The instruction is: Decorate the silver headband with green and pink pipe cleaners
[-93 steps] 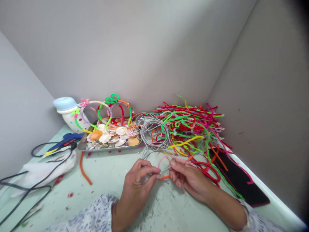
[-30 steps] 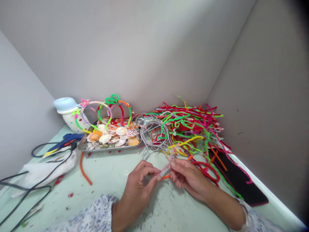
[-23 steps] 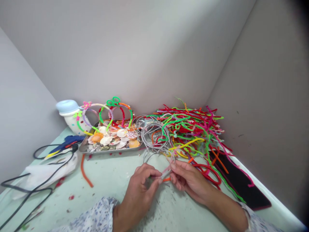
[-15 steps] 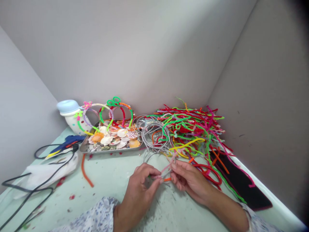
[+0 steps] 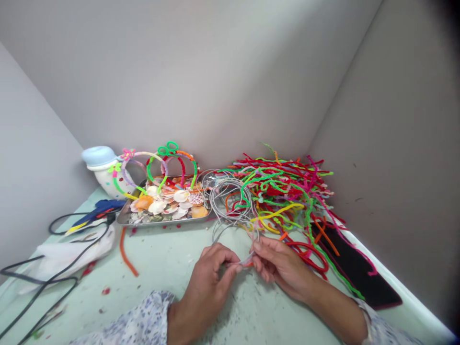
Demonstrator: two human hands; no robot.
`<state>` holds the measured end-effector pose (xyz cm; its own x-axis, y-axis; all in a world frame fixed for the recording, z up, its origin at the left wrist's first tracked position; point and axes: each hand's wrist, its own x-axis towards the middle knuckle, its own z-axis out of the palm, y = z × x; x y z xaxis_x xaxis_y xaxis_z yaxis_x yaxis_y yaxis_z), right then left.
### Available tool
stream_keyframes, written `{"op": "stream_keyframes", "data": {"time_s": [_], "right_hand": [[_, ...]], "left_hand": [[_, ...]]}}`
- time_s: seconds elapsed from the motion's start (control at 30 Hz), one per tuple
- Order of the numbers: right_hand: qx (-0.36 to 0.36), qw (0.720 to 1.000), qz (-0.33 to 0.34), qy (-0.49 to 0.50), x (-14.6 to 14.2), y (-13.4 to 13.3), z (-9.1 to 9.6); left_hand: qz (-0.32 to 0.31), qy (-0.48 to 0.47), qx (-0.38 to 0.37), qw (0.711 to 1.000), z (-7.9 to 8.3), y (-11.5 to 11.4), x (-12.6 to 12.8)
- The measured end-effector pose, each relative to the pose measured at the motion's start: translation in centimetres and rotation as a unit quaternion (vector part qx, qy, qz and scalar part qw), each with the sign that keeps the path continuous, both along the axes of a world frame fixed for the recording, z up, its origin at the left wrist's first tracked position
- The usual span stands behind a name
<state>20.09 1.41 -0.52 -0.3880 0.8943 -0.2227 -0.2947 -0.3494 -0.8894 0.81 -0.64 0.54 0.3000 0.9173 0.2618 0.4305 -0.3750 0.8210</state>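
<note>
My left hand (image 5: 212, 278) is closed, thumb and forefinger pinching a pale pipe cleaner (image 5: 246, 260) together with thin grey wire. Facing it, my right hand (image 5: 276, 263) also pinches the wire and pipe cleaner with its fingertips. A bit of orange shows between the two hands, low against the fingers. Just beyond the hands, a loose coil of grey wire (image 5: 214, 200) lies on the table, with strands reaching toward my fingers. The fingertips hide how wire and pipe cleaner join.
A metal tray (image 5: 168, 222) of seashells stands behind, with several pipe-cleaner hoops (image 5: 183, 165) over it. Right of the coil is a heap of coloured pipe cleaners (image 5: 283, 182) beside a black pad (image 5: 362, 273). Left are a blue-lidded white container (image 5: 108, 175), pliers (image 5: 98, 212) and black cable (image 5: 43, 287).
The pink pipe cleaner that stood up by my right fingertips now lies lower, stretched along the wire between my hands. Both hands stay nearly in place; the view shifts slightly.
</note>
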Motion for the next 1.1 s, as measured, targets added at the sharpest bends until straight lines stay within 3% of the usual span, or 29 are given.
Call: {"op": "stream_keyframes", "data": {"time_s": [0.37, 1.1], "right_hand": [[0.005, 1.0, 0.009, -0.015, -0.09, -0.08, 0.36], [0.014, 1.0, 0.0, 0.01, -0.05, -0.01, 0.18]], "left_hand": [[-0.026, 0.016, -0.011, 0.999, -0.1, -0.02, 0.04], [-0.019, 0.005, 0.001, 1.0, 0.01, -0.23, 0.04]]}}
